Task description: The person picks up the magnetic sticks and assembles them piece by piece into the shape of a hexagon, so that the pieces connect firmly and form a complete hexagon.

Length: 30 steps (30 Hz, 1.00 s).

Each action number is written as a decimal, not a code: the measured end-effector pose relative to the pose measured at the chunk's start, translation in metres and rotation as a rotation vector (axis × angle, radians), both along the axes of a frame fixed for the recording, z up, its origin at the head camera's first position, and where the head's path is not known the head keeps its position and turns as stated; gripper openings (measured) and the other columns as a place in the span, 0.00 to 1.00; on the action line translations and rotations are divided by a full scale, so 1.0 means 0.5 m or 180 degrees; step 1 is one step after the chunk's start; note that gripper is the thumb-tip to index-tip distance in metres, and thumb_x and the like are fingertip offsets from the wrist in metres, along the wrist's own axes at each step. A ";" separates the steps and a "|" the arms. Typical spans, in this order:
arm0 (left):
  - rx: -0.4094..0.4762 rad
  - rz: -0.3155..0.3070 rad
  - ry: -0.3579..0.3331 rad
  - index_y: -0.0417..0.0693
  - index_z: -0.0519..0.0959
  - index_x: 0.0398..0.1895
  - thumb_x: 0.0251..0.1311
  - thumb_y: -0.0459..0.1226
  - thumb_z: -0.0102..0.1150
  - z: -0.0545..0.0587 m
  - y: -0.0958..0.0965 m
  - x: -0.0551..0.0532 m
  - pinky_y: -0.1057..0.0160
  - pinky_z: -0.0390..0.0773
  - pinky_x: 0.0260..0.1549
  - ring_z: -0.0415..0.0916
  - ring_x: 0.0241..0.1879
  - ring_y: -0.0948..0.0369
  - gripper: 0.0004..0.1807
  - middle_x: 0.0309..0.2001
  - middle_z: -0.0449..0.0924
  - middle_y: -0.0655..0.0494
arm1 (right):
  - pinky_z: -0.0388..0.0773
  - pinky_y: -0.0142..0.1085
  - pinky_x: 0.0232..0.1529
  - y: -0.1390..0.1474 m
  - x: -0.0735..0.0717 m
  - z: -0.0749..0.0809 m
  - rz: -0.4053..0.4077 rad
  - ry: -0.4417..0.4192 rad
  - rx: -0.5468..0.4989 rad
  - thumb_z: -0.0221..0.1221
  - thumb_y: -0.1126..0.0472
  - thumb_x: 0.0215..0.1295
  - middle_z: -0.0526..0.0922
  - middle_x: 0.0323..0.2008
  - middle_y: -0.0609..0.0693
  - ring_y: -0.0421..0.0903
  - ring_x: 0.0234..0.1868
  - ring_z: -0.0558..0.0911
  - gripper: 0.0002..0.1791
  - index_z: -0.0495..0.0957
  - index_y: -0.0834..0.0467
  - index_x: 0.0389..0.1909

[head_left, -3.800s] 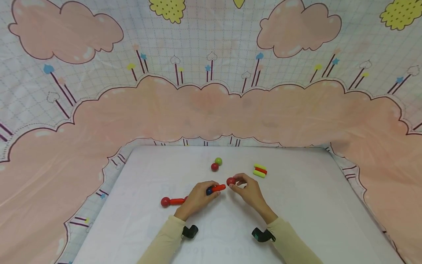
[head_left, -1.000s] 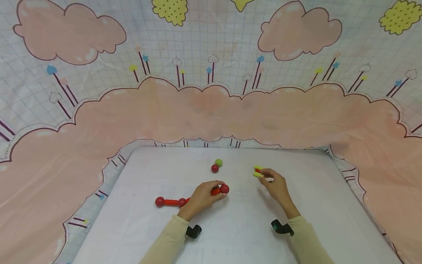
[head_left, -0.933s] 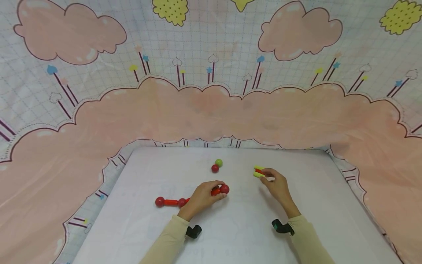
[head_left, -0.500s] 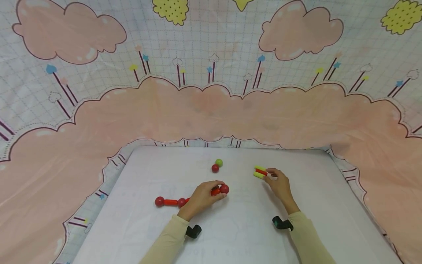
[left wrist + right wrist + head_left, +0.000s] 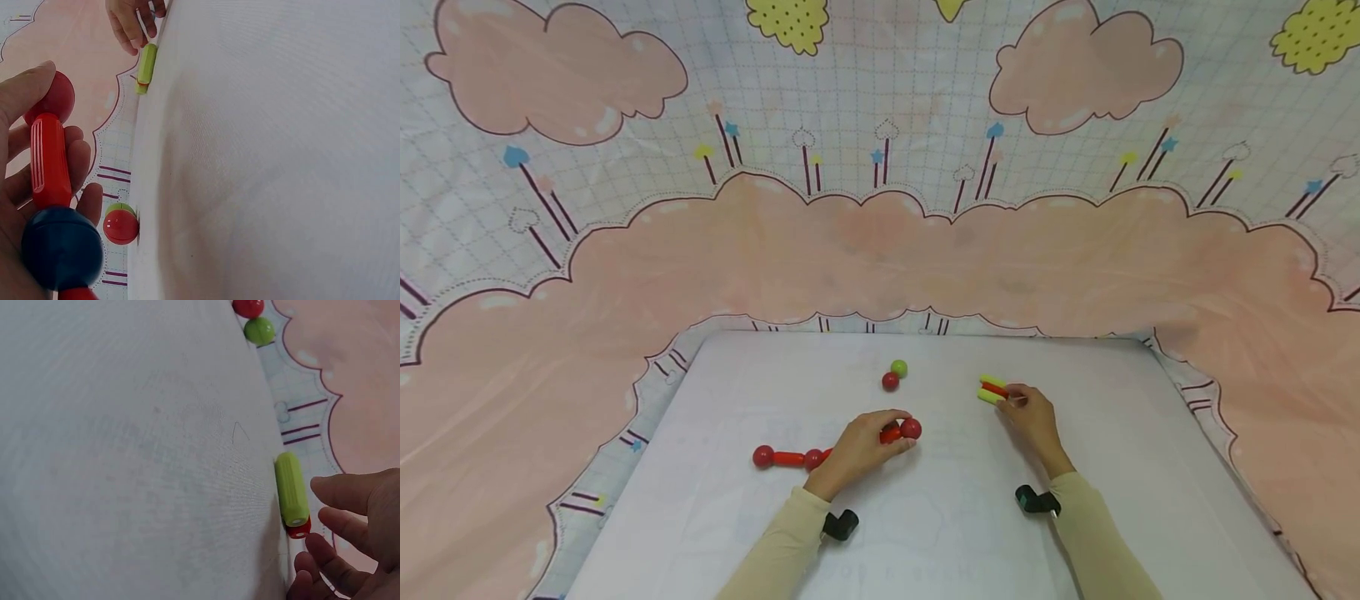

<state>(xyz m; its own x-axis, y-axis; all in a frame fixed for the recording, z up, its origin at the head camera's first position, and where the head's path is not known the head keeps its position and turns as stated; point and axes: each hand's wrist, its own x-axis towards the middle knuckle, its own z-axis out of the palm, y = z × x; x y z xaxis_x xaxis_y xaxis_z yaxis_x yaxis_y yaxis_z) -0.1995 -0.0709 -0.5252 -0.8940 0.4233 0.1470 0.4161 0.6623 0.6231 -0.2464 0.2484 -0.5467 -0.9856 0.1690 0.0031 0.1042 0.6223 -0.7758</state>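
My left hand holds a chain of toy balls and rods. Its raised end has a red ball, a red rod and a blue ball; thumb and fingers curl around this part. In the head view the chain's far end, another red ball and red rod, extends left of the hand, which hides the middle. My right hand is at the right end of a red rod lying between two yellow-green rods. In the right wrist view its fingers are spread, a fingertip close to the red rod.
Beyond the left hand, a loose red ball and a green ball sit together on the white tabletop. A patterned cloth hangs behind the table's far edge. Each wrist carries a small black camera.
The red ball has gone from the right hand onto the rod end held at left. Since then my right hand has moved right to the rods, its fingers shifting slightly around the red one.
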 end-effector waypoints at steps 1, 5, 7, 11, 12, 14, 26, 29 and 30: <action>0.0002 -0.0001 0.0000 0.58 0.77 0.60 0.61 0.52 0.63 0.000 0.000 0.000 0.55 0.77 0.54 0.76 0.51 0.60 0.25 0.57 0.81 0.60 | 0.74 0.47 0.52 0.000 -0.001 -0.001 0.0007 0.0008 0.0016 0.62 0.59 0.63 0.80 0.50 0.63 0.57 0.51 0.77 0.21 0.77 0.64 0.55; 0.0021 -0.0012 -0.0006 0.58 0.77 0.60 0.61 0.52 0.64 0.001 -0.001 0.000 0.55 0.77 0.55 0.76 0.52 0.60 0.25 0.57 0.81 0.60 | 0.73 0.46 0.51 0.000 -0.005 -0.005 -0.0009 -0.0008 0.0057 0.62 0.59 0.63 0.81 0.50 0.62 0.57 0.51 0.77 0.20 0.78 0.63 0.54; 0.0031 -0.0014 -0.0016 0.58 0.77 0.60 0.61 0.52 0.64 0.001 -0.001 0.000 0.54 0.77 0.55 0.76 0.53 0.60 0.25 0.57 0.81 0.60 | 0.72 0.45 0.50 -0.001 -0.005 -0.005 -0.0008 -0.0026 0.0074 0.61 0.59 0.63 0.81 0.50 0.61 0.56 0.51 0.76 0.20 0.78 0.63 0.54; 0.0012 -0.0008 -0.0031 0.58 0.77 0.60 0.61 0.52 0.64 0.000 -0.001 0.000 0.54 0.77 0.55 0.76 0.52 0.60 0.25 0.57 0.81 0.60 | 0.71 0.44 0.48 -0.002 -0.005 -0.004 -0.0021 -0.0045 0.0091 0.61 0.60 0.63 0.81 0.48 0.61 0.55 0.49 0.75 0.17 0.79 0.62 0.52; 0.0007 -0.0007 -0.0034 0.58 0.77 0.60 0.61 0.52 0.64 -0.001 -0.001 0.000 0.55 0.77 0.55 0.76 0.52 0.60 0.25 0.57 0.81 0.60 | 0.70 0.44 0.48 -0.003 -0.004 -0.002 -0.0019 -0.0054 0.0090 0.61 0.60 0.63 0.81 0.48 0.61 0.55 0.49 0.75 0.17 0.80 0.62 0.51; -0.0011 -0.0002 -0.0040 0.58 0.77 0.60 0.61 0.52 0.64 -0.001 -0.001 0.000 0.55 0.77 0.55 0.76 0.52 0.60 0.25 0.57 0.81 0.60 | 0.70 0.45 0.49 -0.005 -0.003 -0.001 -0.0026 -0.0086 0.0098 0.61 0.59 0.63 0.80 0.48 0.61 0.55 0.49 0.75 0.16 0.80 0.61 0.49; -0.0027 0.0007 -0.0078 0.58 0.76 0.61 0.61 0.52 0.64 0.001 -0.002 0.002 0.55 0.78 0.54 0.75 0.52 0.59 0.25 0.57 0.81 0.59 | 0.71 0.50 0.53 -0.012 0.002 0.003 -0.0014 -0.0132 0.0173 0.61 0.58 0.61 0.80 0.51 0.62 0.57 0.51 0.76 0.17 0.81 0.62 0.49; -0.0028 0.0007 -0.0073 0.58 0.76 0.60 0.61 0.52 0.64 0.000 -0.002 0.002 0.55 0.78 0.54 0.75 0.51 0.60 0.25 0.57 0.81 0.59 | 0.72 0.45 0.49 -0.014 0.004 0.004 -0.0008 -0.0130 0.0170 0.62 0.59 0.61 0.81 0.47 0.61 0.55 0.48 0.76 0.17 0.81 0.62 0.49; -0.0025 0.0009 -0.0075 0.58 0.77 0.60 0.61 0.52 0.64 -0.001 -0.002 0.002 0.55 0.78 0.53 0.75 0.51 0.60 0.25 0.57 0.81 0.59 | 0.72 0.44 0.48 -0.015 0.005 0.005 0.0001 -0.0135 0.0163 0.62 0.59 0.61 0.81 0.46 0.60 0.55 0.47 0.77 0.17 0.81 0.62 0.49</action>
